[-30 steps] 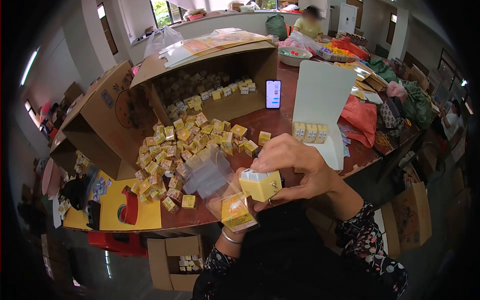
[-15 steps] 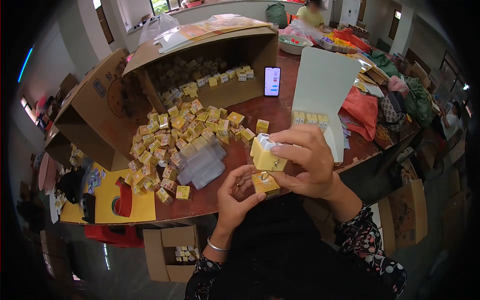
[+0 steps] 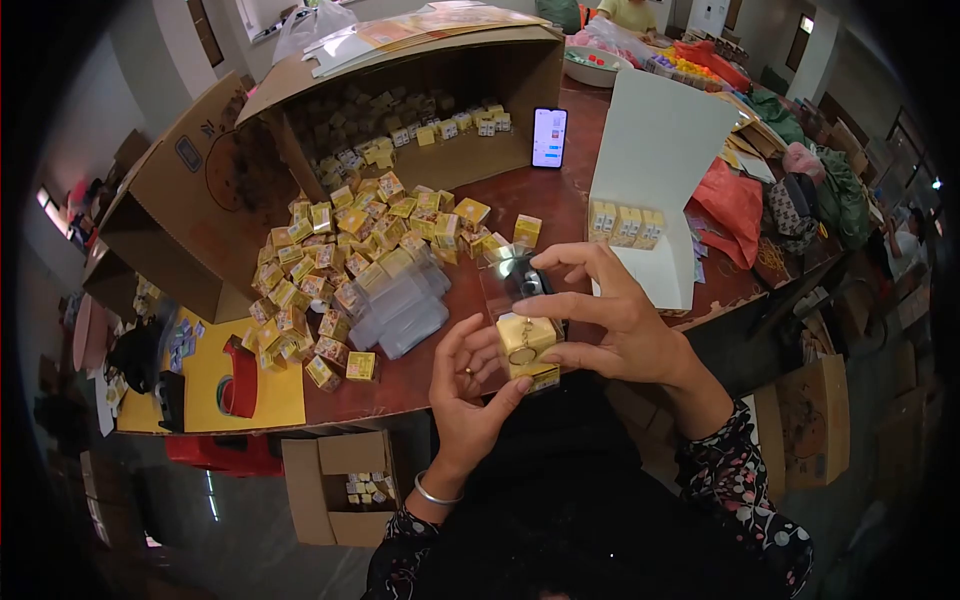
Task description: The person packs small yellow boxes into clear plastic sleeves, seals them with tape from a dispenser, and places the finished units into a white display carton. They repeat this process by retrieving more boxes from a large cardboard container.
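My right hand point(image 3: 630, 325) pinches a small yellow block with a key ring point(image 3: 527, 335), its thumb on the near side and its fingers over the top. A dark, shiny piece point(image 3: 524, 280) shows under the index fingertip, with a clear plastic edge beside it. Below the block, my left hand point(image 3: 468, 395) grips a small yellow printed box point(image 3: 545, 378) between thumb and fingers. The block sits right at this box's top, overlapping it in this view. Nearby lies a heap of small yellow boxes point(image 3: 375, 225), with clear plastic trays point(image 3: 400, 305) against it.
A large cardboard carton point(image 3: 420, 65) on its side holds more small blocks. A phone point(image 3: 547, 138) stands upright beside it. To the right, an open white box point(image 3: 650, 140) holds several yellow pieces point(image 3: 627, 222). A person point(image 3: 630, 14) sits at the far end.
The yellow block has come down onto the small printed box and turned, its white top no longer showing. My right hand has lowered slightly; my left hand still holds the box.
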{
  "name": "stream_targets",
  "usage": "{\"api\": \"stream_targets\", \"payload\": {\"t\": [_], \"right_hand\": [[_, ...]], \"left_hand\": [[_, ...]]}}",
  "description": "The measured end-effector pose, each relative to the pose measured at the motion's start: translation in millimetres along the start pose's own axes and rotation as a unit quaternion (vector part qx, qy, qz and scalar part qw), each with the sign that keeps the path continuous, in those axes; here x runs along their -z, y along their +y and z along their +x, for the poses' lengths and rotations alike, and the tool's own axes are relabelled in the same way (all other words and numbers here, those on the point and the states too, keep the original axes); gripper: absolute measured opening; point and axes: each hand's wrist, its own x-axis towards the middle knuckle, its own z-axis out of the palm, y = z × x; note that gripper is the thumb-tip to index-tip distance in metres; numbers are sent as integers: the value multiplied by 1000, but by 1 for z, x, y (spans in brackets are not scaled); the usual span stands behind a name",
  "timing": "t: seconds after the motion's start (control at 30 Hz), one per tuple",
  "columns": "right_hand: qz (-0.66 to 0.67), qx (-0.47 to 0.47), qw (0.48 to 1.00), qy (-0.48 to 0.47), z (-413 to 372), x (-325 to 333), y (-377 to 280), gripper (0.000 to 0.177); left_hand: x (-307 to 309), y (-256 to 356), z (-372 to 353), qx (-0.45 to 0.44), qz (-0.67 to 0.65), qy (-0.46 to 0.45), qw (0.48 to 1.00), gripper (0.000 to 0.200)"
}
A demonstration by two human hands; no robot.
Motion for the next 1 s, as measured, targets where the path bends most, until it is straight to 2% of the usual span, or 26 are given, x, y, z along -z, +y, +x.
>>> {"api": "stream_targets", "payload": {"t": [0.1, 0.13, 0.2, 0.23, 0.33, 0.43, 0.53, 0.57, 0.67, 0.77, 0.87, 0.97, 1.0], "right_hand": [[158, -73, 982, 77, -16, -15, -1, 68], [201, -108, 972, 55, -29, -23, 1, 74], [252, -103, 962, 13, -57, -47, 9, 73], [332, -153, 930, 43, -69, -62, 3, 63], [398, -192, 892, 98, -97, -90, -6, 49], [392, -233, 884, 105, -120, -105, -17, 33], [348, -226, 908, 65, -141, -116, -18, 23], [380, -238, 891, 79, -144, -120, -21, 18], [401, -242, 877, 103, -150, -124, -22, 16], [470, -252, 831, 157, -147, -126, -27, 17], [436, -251, 850, 152, -146, -124, -26, 19], [388, -215, 894, 60, -149, -111, -16, 19], [402, -235, 883, 51, -149, -109, -17, 19]], "left_hand": [[0, -1, -9, -8, -25, -7, 1000, 67], [2, -2, -13, -2, -12, -20, 1000, 67], [6, -6, -20, 13, 11, -47, 999, 66], [7, -8, -23, 22, 22, -68, 997, 62], [14, -22, -44, 92, 20, -102, 990, 56], [20, -25, -68, 162, 27, -107, 981, 42], [27, -33, -85, 209, 51, -93, 972, 30], [26, -37, -86, 183, 40, -83, 979, 24], [26, -35, -87, 206, 16, -73, 976, 22], [18, -37, -86, 202, -31, -10, 979, 19], [20, -30, -82, 223, -6, -45, 974, 16], [24, -24, -81, 236, 17, -73, 969, 19], [26, -21, -79, 231, 28, -89, 968, 20]]}}
